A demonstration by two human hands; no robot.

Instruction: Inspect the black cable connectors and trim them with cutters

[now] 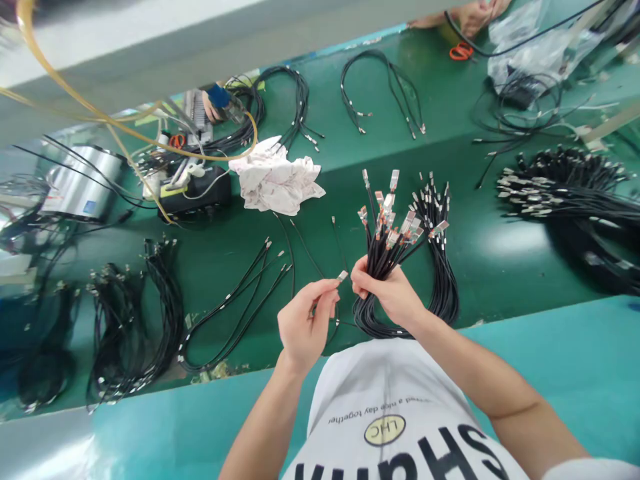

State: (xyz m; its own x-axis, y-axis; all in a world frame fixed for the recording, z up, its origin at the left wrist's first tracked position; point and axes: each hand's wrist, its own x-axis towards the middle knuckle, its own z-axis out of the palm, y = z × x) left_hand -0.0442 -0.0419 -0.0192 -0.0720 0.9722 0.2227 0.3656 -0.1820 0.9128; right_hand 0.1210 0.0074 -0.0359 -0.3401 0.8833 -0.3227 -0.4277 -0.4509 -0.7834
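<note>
My right hand (385, 288) is closed around a thick bundle of black cables (383, 263). Their metal connector ends (395, 217), some with orange parts, fan out above the fist. Close beside it on the left, my left hand (310, 317) pinches a single cable just behind its silvery connector (343, 276). The rest of that cable is mostly hidden by the hand. Just right of my right hand, another looped black cable bundle (443, 267) lies on the green table with its connector ends pointing away from me.
A crumpled white cloth (280, 180) lies on the green table (240, 227). Several cable bundles (160, 307) are at the left, and a large cable pile (565, 193) at the right. Across the table are a co-worker's hands (475, 17) and orange-handled scissors (461, 51). A yellow hose (165, 148) hangs at upper left.
</note>
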